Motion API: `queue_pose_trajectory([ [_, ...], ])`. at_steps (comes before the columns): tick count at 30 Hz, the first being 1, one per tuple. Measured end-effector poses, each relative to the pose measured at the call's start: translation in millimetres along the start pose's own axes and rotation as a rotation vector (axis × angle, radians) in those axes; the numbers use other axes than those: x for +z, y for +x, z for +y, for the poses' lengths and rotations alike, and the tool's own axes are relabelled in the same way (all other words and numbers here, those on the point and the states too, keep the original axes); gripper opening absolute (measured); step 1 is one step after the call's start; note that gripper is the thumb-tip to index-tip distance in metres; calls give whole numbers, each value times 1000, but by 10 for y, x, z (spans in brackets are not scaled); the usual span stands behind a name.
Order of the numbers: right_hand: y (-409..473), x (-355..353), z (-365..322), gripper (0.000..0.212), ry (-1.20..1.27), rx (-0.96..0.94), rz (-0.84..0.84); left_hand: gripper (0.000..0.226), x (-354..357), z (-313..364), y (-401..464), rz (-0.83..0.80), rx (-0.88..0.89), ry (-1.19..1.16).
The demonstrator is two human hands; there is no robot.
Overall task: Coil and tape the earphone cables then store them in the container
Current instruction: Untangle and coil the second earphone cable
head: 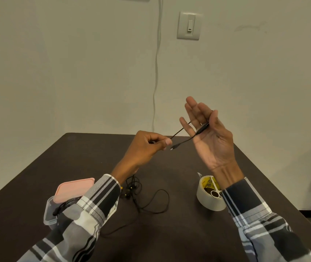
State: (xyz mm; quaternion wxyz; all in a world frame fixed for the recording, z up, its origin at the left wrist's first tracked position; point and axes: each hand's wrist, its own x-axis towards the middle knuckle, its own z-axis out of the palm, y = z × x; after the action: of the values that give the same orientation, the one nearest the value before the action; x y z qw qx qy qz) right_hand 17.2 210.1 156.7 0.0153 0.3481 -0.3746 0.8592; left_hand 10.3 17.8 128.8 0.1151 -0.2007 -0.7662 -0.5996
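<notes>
A pale wall (75, 63) is seen behind a dark surface (179, 233), and a white cord (156, 72) is run down the wall beside a light switch (189, 25). Both arms are clothed in checked sleeves (86, 208) and raised above the surface. The right hand (210, 137) is held palm up with its fingers spread and straight, while the thumb is pressed over the thick part of a black earphone cable (186, 138) laid across the palm. The left hand (147, 146) is closed, and the same cable is pinched between its thumb and fingers, so that a short stretch is drawn between the two hands with a small plug end hanging just beside the left thumb. At the left of the surface a clear container (50, 212) is set, with dark cable seen inside it and a pink lid (71, 190) laid askew on top. Near the middle, a loose tangle of earphones (137, 193) is spread on the surface between the sleeves. To the right, a roll of tape (207, 197) is stood on its side face, and small scissors (215, 190) are rested across its hole.
</notes>
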Motion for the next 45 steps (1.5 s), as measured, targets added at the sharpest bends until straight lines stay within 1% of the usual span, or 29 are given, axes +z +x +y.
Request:
queue_pose_trajectory([
  [2, -10, -26, 10, 37, -163, -22, 44, 13, -11, 15, -18, -3, 8, 77],
  [4, -32, -36, 38, 38, -343, -28, 53, 12, -13, 58, -38, -10, 45, 148],
  [9, -85, -21, 125, 39, -809, 39, -75, 12, 27, 181, -128, -53, 134, 316],
  [12, -81, -8, 168, 34, -938, 97, -143, 14, 36, 250, -191, -88, 172, 314],
  [14, -77, -21, 186, 33, -968, 122, -183, 16, 14, 299, -217, -96, 206, 310],
  [18, -107, -104, 183, 39, -902, 168, -243, 20, -109, 412, -227, -76, 237, 273],
  [20, -120, -116, 192, 34, -886, 234, -241, 23, -182, 462, -200, -40, 235, 222],
  [21, -127, -106, 203, 31, -900, 263, -261, 24, -212, 484, -183, -21, 241, 198],
  [23, -148, -76, 233, 31, -925, 345, -322, 25, -254, 529, -152, -4, 253, 167],
  [25, -172, -24, 234, 27, -884, 416, -368, 25, -279, 566, -125, -10, 253, 159],
  [27, -195, 26, 212, 33, -817, 444, -427, 25, -291, 584, -91, -19, 249, 162],
  [31, -208, 103, 145, 37, -531, 414, -516, 25, -351, 521, 0, -33, 184, 97],
  [35, -185, 117, 23, 34, -290, 374, -479, 29, -387, 357, 63, -9, 100, -22],
  [37, -182, 130, -23, 33, -173, 344, -433, 30, -373, 250, 77, 15, 63, -66],
  [41, -131, 179, -95, 33, 71, 212, -351, 34, -294, 36, 45, 32, -25, -92],
  [43, -91, 186, -113, 36, 138, 137, -281, 35, -241, -53, 4, 37, -55, -95],
  [45, -62, 188, -106, 43, 143, 68, -178, 31, -187, -121, -37, 23, -63, -75],
])
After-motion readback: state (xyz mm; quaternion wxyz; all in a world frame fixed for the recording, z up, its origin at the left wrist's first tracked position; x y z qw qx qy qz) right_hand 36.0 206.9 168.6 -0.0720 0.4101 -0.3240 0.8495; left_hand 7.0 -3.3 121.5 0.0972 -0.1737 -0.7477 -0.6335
